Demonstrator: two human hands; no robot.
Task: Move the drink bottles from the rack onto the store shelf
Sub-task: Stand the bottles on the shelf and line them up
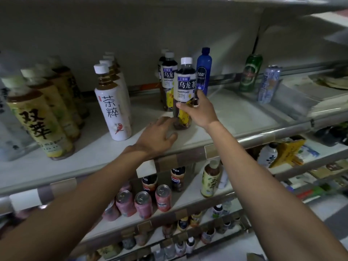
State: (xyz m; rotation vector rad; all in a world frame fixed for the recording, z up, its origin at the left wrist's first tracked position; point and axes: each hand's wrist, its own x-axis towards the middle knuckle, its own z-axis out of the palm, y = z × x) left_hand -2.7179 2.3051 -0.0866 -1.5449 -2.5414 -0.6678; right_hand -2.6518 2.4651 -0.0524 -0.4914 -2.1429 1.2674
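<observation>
My right hand (198, 110) grips a dark oolong tea bottle (184, 87) with a white cap, standing upright on the white store shelf (235, 117). My left hand (160, 135) lies flat on the shelf just left of that bottle's base, fingers spread, holding nothing. Two more oolong tea bottles (168, 76) stand in a row behind the held one. The rack is not in view.
A blue soda bottle (204, 70) stands right behind the held bottle. White tea bottles (113, 102) and yellow-label tea bottles (40, 119) line the shelf's left. A green can (250, 73) and a silver can (269, 84) stand at the right. Lower shelves hold pink cans (143, 204) and bottles.
</observation>
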